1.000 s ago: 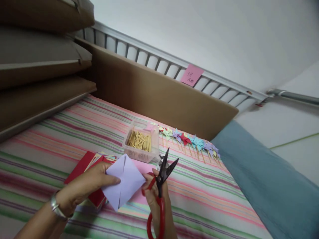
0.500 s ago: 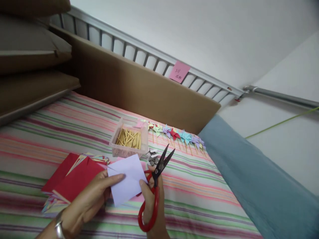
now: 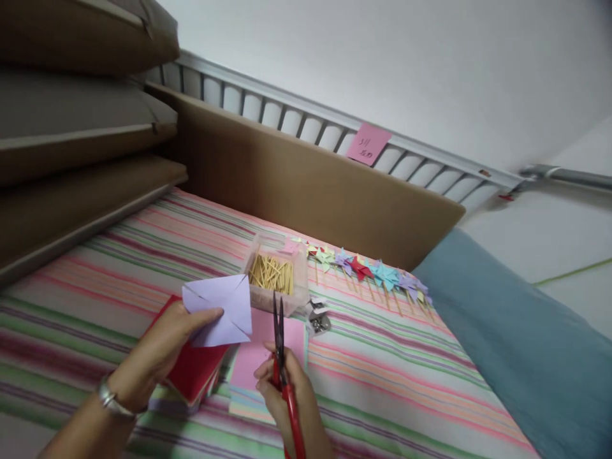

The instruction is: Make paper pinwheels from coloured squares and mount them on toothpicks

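Note:
My left hand (image 3: 174,335) pinches a square of lilac paper (image 3: 234,309) by its left side, thumb on top. Slits run in from the paper's corners towards its middle. Red-handled scissors (image 3: 282,363) are gripped in my right hand (image 3: 291,395), their dark blades pointing up and almost closed, apart from the paper. Beneath my left hand lies a stack of coloured paper topped with red (image 3: 198,373). Between the hands rests another stack with a pink sheet (image 3: 258,338) on top.
A clear plastic box (image 3: 301,280) of thin wooden sticks (image 3: 270,274) stands behind the paper. Small metal parts (image 3: 319,322) lie beside it. A row of paper pinwheels (image 3: 361,268) stretches along the cardboard panel (image 3: 310,185). Brown packages (image 3: 86,121) are piled at left.
The lilac paper has been turned, and my right hand has let go of it. The scissors' blades have come nearly together. The view has swung left and back.

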`<state>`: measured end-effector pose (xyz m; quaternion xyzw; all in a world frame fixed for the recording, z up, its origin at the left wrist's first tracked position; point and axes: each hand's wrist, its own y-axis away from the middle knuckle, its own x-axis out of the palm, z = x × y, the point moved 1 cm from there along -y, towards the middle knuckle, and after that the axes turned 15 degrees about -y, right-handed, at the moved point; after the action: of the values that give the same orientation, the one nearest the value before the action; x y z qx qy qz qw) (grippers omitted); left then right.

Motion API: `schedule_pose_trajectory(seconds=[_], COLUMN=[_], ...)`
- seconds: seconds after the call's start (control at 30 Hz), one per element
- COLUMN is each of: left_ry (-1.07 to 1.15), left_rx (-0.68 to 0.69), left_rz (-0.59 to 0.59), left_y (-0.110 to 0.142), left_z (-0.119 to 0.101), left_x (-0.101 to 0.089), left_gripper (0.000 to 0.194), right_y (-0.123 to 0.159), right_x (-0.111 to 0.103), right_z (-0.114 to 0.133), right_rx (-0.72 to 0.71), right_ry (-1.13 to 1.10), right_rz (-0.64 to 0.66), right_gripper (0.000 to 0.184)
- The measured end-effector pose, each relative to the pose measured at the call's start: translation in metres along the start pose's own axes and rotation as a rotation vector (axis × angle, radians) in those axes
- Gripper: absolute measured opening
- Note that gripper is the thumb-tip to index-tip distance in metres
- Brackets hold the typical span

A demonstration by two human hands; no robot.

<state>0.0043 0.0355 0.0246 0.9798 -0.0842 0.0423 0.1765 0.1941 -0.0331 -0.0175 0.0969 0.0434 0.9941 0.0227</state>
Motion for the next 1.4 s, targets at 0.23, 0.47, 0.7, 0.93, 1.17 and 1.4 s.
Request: schedule_pose_trajectory(seconds=[0.23,0.47,0.7,0.93,1.17,1.4], left_ry=[-0.084,-0.069,-0.07,-0.087,-0.089,-0.076], left_rx=[0.058,0.04,0.004,-0.018,-0.03,-0.031], left_rz=[0.101,0.161,0.154,0.14,0.124,0.115], left_y=[-0.002,0.0,-0.001,0.002,0.003,0.004], left_z=[-0.005,-0.003,-0.004,-0.006,-0.007,-0.009], left_x=[-0.029,-0.036,-0.033,-0.028,-0.028,-0.03], left_gripper=[0.028,0.028,0.028,0.025,0.026,0.021], right_y=[0.012,0.017,0.026,0.026,0.024,0.023], right_x=[0.01,0.008,0.012,0.013,0.01,0.011], right_z=[0.005,0.006,0.023,0.021,0.013,0.017], right_rx=[0.214,0.309,0.263,0.278,0.289,0.322], right_ry=[0.148,0.304,0.403,0.408,0.394,0.397], right_rz=[0.324,0.294,0.255,0.259,0.296,0.281], right_gripper=[0.039,0.042,0.04,0.04,0.042,0.042])
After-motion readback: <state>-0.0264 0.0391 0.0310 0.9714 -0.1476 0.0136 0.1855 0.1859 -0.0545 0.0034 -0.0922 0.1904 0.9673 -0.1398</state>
